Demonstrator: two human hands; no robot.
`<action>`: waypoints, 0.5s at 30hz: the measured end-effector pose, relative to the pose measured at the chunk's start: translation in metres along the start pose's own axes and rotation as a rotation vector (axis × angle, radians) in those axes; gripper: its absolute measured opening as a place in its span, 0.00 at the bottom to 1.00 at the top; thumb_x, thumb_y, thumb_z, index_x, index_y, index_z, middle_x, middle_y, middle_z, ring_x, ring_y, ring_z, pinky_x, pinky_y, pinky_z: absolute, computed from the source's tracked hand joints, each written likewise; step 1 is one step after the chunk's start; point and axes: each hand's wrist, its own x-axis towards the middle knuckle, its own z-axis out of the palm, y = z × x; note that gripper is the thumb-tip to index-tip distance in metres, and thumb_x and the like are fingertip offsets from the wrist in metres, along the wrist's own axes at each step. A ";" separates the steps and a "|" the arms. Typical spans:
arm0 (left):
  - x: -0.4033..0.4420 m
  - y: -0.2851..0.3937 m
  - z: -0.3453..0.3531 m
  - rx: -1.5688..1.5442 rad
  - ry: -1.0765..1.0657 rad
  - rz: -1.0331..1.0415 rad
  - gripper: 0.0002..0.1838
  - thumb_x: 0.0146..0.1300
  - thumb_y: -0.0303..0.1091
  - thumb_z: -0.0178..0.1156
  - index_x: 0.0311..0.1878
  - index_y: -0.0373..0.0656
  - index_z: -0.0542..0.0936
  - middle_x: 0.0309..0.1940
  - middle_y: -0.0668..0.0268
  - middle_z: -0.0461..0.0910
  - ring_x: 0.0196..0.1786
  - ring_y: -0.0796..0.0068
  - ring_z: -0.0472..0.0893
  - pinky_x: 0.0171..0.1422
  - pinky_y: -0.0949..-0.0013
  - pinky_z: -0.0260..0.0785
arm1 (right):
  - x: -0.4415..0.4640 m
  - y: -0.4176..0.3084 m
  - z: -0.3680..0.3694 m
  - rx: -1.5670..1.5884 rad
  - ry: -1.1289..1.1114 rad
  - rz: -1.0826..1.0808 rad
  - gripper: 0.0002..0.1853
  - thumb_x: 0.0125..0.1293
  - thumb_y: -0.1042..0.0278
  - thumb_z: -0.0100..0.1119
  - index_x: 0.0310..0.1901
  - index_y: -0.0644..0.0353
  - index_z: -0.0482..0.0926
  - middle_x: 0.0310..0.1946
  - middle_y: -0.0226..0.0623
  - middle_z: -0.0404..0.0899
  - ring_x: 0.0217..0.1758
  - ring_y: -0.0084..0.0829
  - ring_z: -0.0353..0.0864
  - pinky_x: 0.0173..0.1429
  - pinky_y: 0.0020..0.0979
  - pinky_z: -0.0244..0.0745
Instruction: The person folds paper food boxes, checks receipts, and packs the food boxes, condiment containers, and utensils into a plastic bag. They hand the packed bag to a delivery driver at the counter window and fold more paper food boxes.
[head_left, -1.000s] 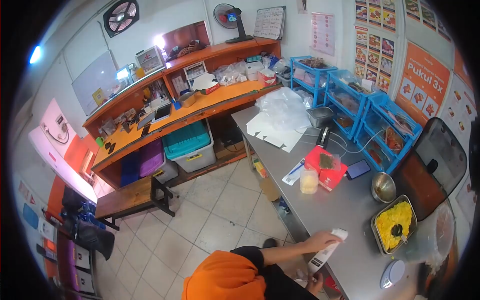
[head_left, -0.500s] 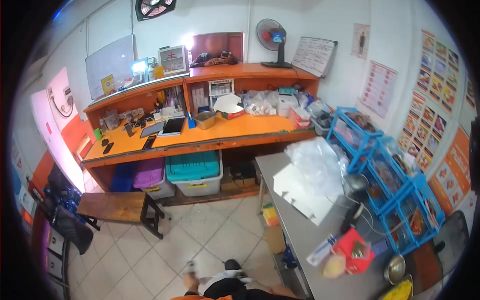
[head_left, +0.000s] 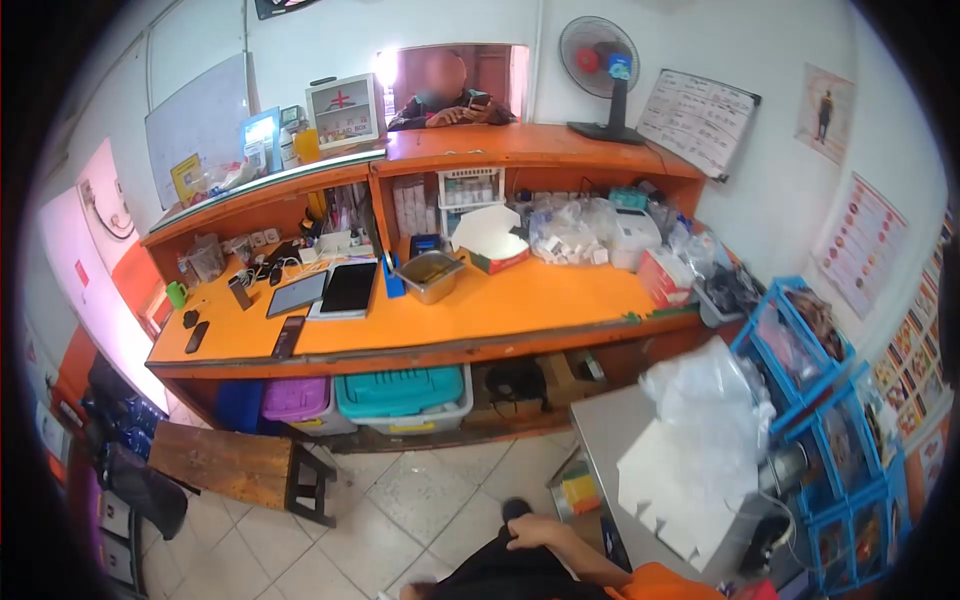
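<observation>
Over the black clothing at the lower middle, my right hand [head_left: 530, 532] has its fingers bent together; whatever they hold, if anything, is hidden. Only a small blurred piece of my left hand [head_left: 418, 591] shows at the bottom edge, left of my legs, its fingers out of sight. To the right of my right hand stands the metal table [head_left: 603, 423], with white cut sheets [head_left: 655, 485] and a heap of clear plastic bags [head_left: 705, 410] on it.
An orange counter [head_left: 540, 295] runs across the back, holding a metal pan [head_left: 430, 276], tablets and phones. Beyond it a person [head_left: 455, 108] holds a phone. A wooden bench [head_left: 220, 462] stands on the left; blue racks [head_left: 790, 350] stand on the right. Lidded bins [head_left: 402, 395] sit under the counter.
The view has swung up and left towards the counter, which looks nearer. The white box earlier between my hands is no longer seen there. My right hand now shows over the black clothing.
</observation>
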 end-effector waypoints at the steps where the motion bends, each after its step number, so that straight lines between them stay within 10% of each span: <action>1: 0.019 0.013 0.009 -0.009 -0.013 -0.027 0.21 0.66 0.41 0.51 0.50 0.32 0.82 0.41 0.52 0.85 0.42 0.56 0.84 0.47 0.58 0.75 | 0.016 0.006 -0.014 0.052 -0.063 -0.047 0.23 0.60 0.45 0.64 0.42 0.59 0.78 0.39 0.47 0.83 0.46 0.47 0.82 0.48 0.43 0.74; 9: 0.207 0.091 0.032 -0.149 0.119 -0.286 0.24 0.68 0.45 0.50 0.51 0.32 0.81 0.44 0.50 0.84 0.44 0.53 0.83 0.50 0.56 0.73 | 0.116 0.065 -0.218 0.281 0.065 -0.112 0.17 0.64 0.53 0.62 0.42 0.60 0.79 0.37 0.43 0.82 0.43 0.43 0.82 0.47 0.40 0.75; 12: 0.266 0.105 0.021 -0.296 0.295 -0.414 0.25 0.69 0.47 0.49 0.52 0.32 0.80 0.45 0.50 0.83 0.45 0.53 0.83 0.50 0.55 0.73 | 0.153 0.123 -0.303 0.520 0.846 -0.052 0.11 0.60 0.61 0.63 0.39 0.59 0.80 0.40 0.44 0.83 0.43 0.44 0.82 0.46 0.40 0.76; 15: 0.333 0.100 -0.001 -0.484 0.552 -0.464 0.26 0.69 0.49 0.49 0.52 0.32 0.80 0.47 0.49 0.83 0.46 0.52 0.82 0.51 0.54 0.72 | 0.183 0.220 -0.342 0.034 1.262 0.360 0.22 0.61 0.60 0.62 0.53 0.63 0.73 0.52 0.49 0.73 0.58 0.47 0.70 0.62 0.50 0.60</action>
